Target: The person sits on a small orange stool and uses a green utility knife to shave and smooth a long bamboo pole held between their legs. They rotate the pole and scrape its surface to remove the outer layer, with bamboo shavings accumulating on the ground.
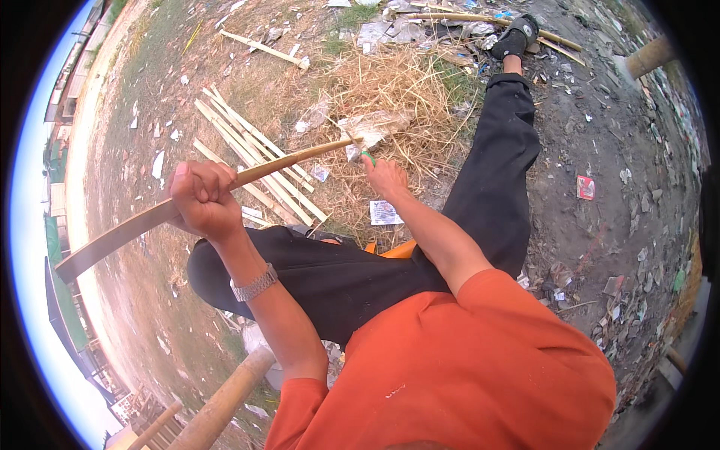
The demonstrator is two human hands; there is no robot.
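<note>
My left hand [202, 196] is wrapped in a fist round a long, flat bamboo strip [112, 238], which slants from the lower left up to the middle of the view. By the strip's far, thinner end, my right hand [388, 178] is closed on a small green-handled tool [368, 157]. The tool's working end meets or lies close to the strip's tip, too small to tell which. Beyond my left hand, several pale split bamboo strips [259, 154] lie on the ground in a loose bundle.
A heap of straw-like shavings [427, 86] lies ahead, with a crumpled plastic sheet [379, 124] on it. My stretched leg [495, 157] runs along its right side. Thick bamboo poles [225, 397] stand at the lower left. Litter covers the dark ground [600, 247] on the right.
</note>
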